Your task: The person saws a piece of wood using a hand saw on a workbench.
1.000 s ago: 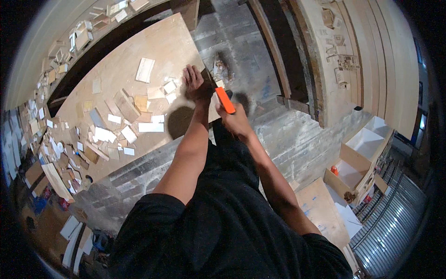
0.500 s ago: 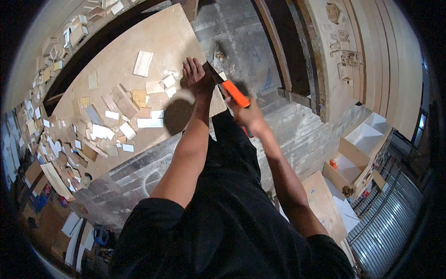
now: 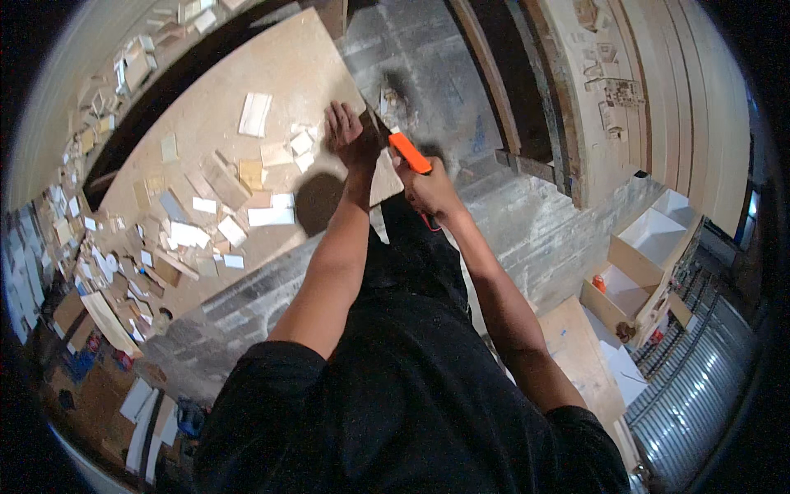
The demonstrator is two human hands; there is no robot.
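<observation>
Head view: left hand (image 3: 350, 136), fingers flat, presses one board (image 3: 247, 82); right hand (image 3: 429, 188), fingers clamped, grips one orange knife (image 3: 409, 152); many offcuts (image 3: 189, 235) scattered beside.

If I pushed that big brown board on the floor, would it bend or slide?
The board looks flat and thin, so it would probably flex a little if lifted by one edge. It likely slides rather than rolls. The left hand presses on it, which probably keeps it steady; the loose scraps would likely scatter.
</observation>
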